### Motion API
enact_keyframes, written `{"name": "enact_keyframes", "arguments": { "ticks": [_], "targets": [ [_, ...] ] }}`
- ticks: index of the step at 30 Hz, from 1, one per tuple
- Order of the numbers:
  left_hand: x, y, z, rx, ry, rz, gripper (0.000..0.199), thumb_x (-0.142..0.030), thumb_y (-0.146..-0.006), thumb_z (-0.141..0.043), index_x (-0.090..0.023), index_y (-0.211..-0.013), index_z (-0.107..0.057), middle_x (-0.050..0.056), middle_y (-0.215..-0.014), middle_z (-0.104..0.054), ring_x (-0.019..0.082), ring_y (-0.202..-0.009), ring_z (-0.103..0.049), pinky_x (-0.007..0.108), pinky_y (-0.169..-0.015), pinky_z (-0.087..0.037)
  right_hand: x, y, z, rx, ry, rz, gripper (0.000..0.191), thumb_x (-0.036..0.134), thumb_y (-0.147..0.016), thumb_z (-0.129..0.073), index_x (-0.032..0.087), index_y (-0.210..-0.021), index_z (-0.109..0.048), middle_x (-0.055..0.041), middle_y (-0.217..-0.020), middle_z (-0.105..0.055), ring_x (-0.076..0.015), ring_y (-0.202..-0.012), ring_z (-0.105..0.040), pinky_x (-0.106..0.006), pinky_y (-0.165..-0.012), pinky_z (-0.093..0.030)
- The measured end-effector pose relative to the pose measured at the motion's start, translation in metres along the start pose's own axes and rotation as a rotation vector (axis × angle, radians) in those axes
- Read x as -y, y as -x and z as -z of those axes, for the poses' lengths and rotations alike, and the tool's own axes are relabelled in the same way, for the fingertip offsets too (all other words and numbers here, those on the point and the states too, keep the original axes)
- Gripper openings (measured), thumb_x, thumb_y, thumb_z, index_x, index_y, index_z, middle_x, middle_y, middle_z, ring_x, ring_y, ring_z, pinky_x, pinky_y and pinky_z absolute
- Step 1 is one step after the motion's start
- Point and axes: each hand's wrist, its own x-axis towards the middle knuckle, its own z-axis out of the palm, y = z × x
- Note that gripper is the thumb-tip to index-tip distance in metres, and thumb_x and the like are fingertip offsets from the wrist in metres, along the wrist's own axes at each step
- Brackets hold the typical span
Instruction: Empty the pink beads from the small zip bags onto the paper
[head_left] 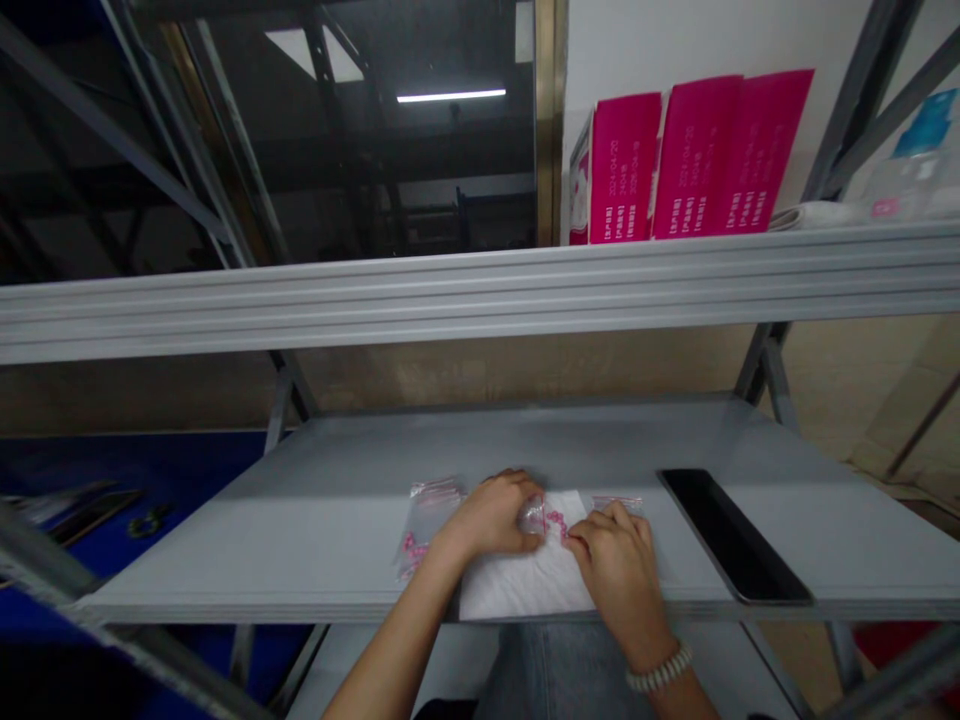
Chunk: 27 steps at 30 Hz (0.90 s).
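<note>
As the left hand [491, 515] pinched a small clear zip bag [534, 517] at its fingertips, the right hand [611, 575] lay just beside it, its fingers drawn narrow by a few pink beads [556, 521]; whether they gripped anything could not be told. Both hands rested on a soft white sheet [517, 580], its texture too blurred to tell the material. Left of the left hand lay a second clear bag [427, 525] with a reddish seal strip, pink beads bunched in its lower corner. Past the right fingertips, a third bag [616, 503] showed its red-edged top. Right of the right hand, a flat, glossy black slab [731, 535] sat on the grey metal shelf [375, 540]. A bracelet of white beads [658, 668] circled the right wrist. Ahead of the hands, magenta cartons [694, 160] stood on the upper shelf [480, 300], printed in white; one line seemed to read 2024-04-20, the rest too small to make out.
</note>
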Motion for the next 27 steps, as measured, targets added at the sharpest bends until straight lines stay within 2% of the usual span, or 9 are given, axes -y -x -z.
{"name": "enact_keyframes", "arguments": {
  "ticks": [8, 13, 19, 24, 27],
  "targets": [
    [-0.007, -0.003, 0.009, 0.054, -0.105, 0.004, 0.049, -0.035, -0.066, -0.076, -0.018, -0.111, -0.068, 0.009, -0.105, -0.07, 0.03, -0.1, -0.063, 0.038, -0.088, -0.049, 0.001, 0.0, -0.001, 0.002, 0.011, -0.007, 0.009, 0.017, -0.083, -0.072, 0.019, -0.076, -0.077, -0.0035, -0.078, -0.075, -0.028, -0.092, -0.06, -0.04, -0.08, -0.033],
    [-0.014, -0.01, 0.019, 0.103, -0.19, 0.009, 0.044, -0.036, -0.065, -0.077, -0.019, -0.106, -0.071, 0.011, -0.104, -0.07, 0.033, -0.101, -0.062, 0.041, -0.084, -0.048, 0.001, 0.0, -0.001, -0.006, 0.027, 0.002, 0.012, 0.016, -0.084, -0.071, 0.019, -0.073, -0.076, -0.0038, -0.077, -0.075, -0.0281, -0.092, -0.06, -0.041, -0.081, -0.033],
    [-0.028, -0.019, 0.027, 0.143, -0.248, 0.008, 0.038, -0.034, -0.063, -0.08, -0.016, -0.096, -0.073, 0.014, -0.098, -0.072, 0.035, -0.101, -0.062, 0.043, -0.084, -0.047, 0.0, 0.001, -0.002, -0.028, 0.033, 0.007, 0.011, 0.016, -0.082, -0.073, 0.02, -0.072, -0.075, -0.0033, -0.077, -0.074, -0.0286, -0.092, -0.06, -0.041, -0.079, -0.034],
    [-0.029, -0.018, 0.029, 0.116, -0.238, 0.031, 0.035, -0.032, -0.061, -0.083, -0.018, -0.091, -0.074, 0.012, -0.097, -0.073, 0.034, -0.1, -0.062, 0.041, -0.084, -0.047, -0.002, 0.003, -0.005, -0.071, 0.043, 0.029, 0.011, 0.016, -0.08, -0.073, 0.02, -0.07, -0.074, -0.0033, -0.076, -0.073, -0.0288, -0.09, -0.06, -0.042, -0.078, -0.035],
    [-0.027, -0.007, 0.032, 0.039, -0.205, 0.08, 0.039, -0.032, -0.061, -0.083, -0.02, -0.097, -0.072, 0.01, -0.099, -0.073, 0.033, -0.099, -0.063, 0.041, -0.084, -0.048, -0.005, 0.004, -0.008, -0.095, 0.02, 0.04, 0.013, 0.016, -0.081, -0.071, 0.02, -0.068, -0.072, -0.0044, -0.075, -0.072, -0.0303, -0.088, -0.06, -0.044, -0.078, -0.037]
  ]
}}
